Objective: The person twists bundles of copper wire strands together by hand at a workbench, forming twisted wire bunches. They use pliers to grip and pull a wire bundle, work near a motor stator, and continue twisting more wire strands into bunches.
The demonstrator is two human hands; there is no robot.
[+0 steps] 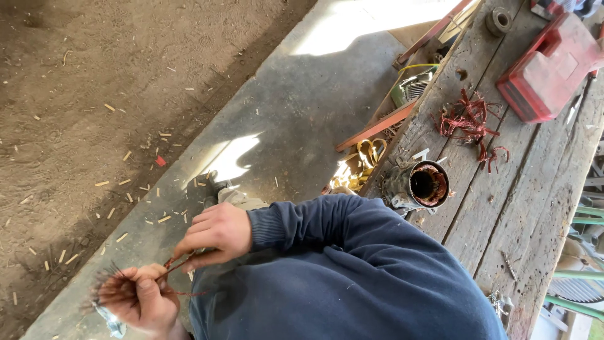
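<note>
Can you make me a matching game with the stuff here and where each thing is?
Things:
1. red case
2. loose wire tangle
3. round motor shell
4. wire bundle

Places:
A. at the edge of the wooden bench
B. in the left hand
C. top right of the picture
D. on the planks, between the case and the shell

Pairs: 1-C, 2-D, 3-A, 4-B

Reddish copper wire bundle; navy blue sleeve; red plastic case far right; weathered grey plank bench; red wire scraps.
</note>
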